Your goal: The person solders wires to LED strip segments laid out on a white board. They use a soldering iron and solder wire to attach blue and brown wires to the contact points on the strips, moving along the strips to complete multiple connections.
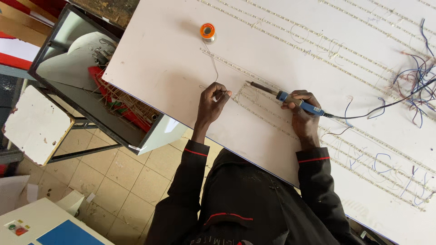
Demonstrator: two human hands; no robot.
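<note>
Head view, looking down. Left hand (212, 100) at frame centre pinches solder wire (213, 68); right hand (303, 109) beside it grips blue-handled soldering iron (284, 96), tip on light strip (254, 77) on white board (159, 59). Best practice, judged: steady both wrists on board, feed solder lightly. Farther up, orange solder spool (207, 31). Upper left, open dark frame box (50, 45) holds red-and-white shapes, unclear.

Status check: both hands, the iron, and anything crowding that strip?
Left hand pinching solder wire off the orange spool. Right hand gripping blue-handled soldering iron, tip at the LED strip. Loose wires far right, apart.
</note>
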